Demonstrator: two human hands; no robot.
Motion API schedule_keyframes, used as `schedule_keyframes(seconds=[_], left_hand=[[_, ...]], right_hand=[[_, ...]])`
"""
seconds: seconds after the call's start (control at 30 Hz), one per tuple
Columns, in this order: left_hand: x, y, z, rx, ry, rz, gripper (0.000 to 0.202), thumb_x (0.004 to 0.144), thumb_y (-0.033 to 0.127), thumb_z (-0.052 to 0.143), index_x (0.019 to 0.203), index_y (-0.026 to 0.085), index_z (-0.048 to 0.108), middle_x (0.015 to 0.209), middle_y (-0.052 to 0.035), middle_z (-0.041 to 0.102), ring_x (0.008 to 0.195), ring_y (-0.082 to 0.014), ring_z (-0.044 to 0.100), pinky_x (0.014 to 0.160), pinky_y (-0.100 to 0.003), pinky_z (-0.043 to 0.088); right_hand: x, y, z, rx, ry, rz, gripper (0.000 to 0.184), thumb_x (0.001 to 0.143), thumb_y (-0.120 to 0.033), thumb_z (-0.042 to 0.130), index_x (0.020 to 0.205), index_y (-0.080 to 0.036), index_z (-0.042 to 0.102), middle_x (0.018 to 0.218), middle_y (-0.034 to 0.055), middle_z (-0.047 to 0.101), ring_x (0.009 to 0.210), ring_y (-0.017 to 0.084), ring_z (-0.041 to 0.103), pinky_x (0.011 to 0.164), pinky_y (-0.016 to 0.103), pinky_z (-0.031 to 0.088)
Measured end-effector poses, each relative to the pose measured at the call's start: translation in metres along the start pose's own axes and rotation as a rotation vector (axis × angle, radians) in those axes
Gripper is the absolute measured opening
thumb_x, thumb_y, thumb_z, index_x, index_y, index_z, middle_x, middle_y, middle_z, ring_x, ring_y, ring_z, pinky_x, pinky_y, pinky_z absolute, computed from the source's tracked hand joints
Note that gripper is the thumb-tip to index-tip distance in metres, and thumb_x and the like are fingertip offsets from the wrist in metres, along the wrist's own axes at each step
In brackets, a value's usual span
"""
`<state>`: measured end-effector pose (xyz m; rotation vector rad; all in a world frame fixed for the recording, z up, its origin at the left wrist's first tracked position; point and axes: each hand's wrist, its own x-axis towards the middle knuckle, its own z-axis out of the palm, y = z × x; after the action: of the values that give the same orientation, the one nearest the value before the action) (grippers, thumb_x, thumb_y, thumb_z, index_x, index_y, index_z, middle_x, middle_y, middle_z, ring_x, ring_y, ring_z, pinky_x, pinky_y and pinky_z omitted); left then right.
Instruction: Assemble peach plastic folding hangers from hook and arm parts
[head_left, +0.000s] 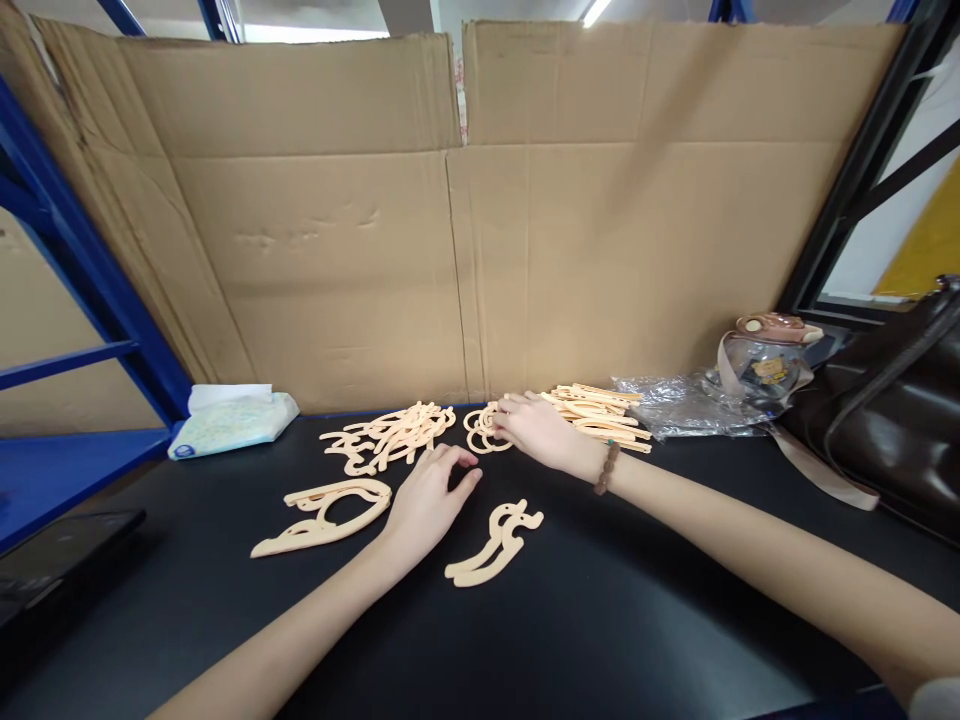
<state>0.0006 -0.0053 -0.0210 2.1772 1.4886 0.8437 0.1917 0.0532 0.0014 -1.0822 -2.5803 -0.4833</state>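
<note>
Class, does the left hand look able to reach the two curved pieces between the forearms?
Probably yes: the left hand is close to the curved pieces, and only tabletop shows between.

From here I see, on the right wrist (586,457), 1 brown beaded bracelet (606,470) with 1 green bead (610,443); higher, a pale grey sleeve (937,698).

**Overhead light, stretched edges**

A lit tube (597,12) shines high above the right hand (534,430), which is evenly bright. Behind and above that hand, a faint diagonal shadow (667,130) crosses the cardboard (547,260). Farther right, the dark bag (885,410) catches glare, stretched toward the frame's edge. Fine detail is slightly soft.
</note>
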Motion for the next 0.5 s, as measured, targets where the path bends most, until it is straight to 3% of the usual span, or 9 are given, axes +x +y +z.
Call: schedule_keyframes(seconds=[0.17, 0.3, 0.37, 0.5], left_hand=[[0.003, -0.003, 0.002, -0.174, 0.058, -0.040, 0.036, 0.092, 0.047, 0.037, 0.112, 0.020, 0.051, 0.110, -0.0080, 0.059, 0.098, -0.0230, 0.054, 0.089, -0.039, 0.042], [-0.001, 0.008, 0.003, -0.338, -0.024, -0.005, 0.049, 0.092, 0.054, 0.031, 0.126, 0.020, 0.040, 0.111, -0.0083, 0.059, 0.092, -0.0197, 0.057, 0.080, -0.034, 0.047], [-0.004, 0.016, 0.003, -0.398, -0.141, 0.034, 0.050, 0.089, 0.055, 0.038, 0.122, 0.019, 0.046, 0.099, -0.0061, 0.063, 0.082, -0.0179, 0.060, 0.072, -0.031, 0.049], [-0.005, 0.024, 0.003, -0.422, -0.336, 0.081, 0.038, 0.082, 0.052, 0.052, 0.089, 0.015, 0.061, 0.078, -0.0025, 0.063, 0.067, -0.0141, 0.058, 0.060, -0.024, 0.047]], right_hand=[[-0.017, 0.009, -0.028, -0.009, 0.115, 0.030, 0.030, 0.100, -0.027, 0.038, 0.097, -0.013, 0.065, 0.098, 0.0098, 0.064, 0.096, 0.022, 0.055, 0.083, 0.035, 0.039], [-0.054, -0.014, -0.037, 0.055, 0.153, -0.086, 0.022, 0.098, -0.028, 0.046, 0.092, -0.018, 0.065, 0.091, 0.0034, 0.065, 0.087, 0.016, 0.057, 0.077, 0.029, 0.039], [-0.071, -0.033, -0.035, 0.058, 0.194, -0.164, 0.023, 0.098, -0.027, 0.045, 0.089, -0.019, 0.065, 0.085, 0.0027, 0.064, 0.081, 0.016, 0.056, 0.073, 0.030, 0.038], [-0.086, -0.049, -0.033, 0.100, 0.219, -0.278, 0.020, 0.098, -0.026, 0.046, 0.094, -0.018, 0.064, 0.091, 0.0036, 0.066, 0.086, 0.016, 0.057, 0.074, 0.029, 0.040]])
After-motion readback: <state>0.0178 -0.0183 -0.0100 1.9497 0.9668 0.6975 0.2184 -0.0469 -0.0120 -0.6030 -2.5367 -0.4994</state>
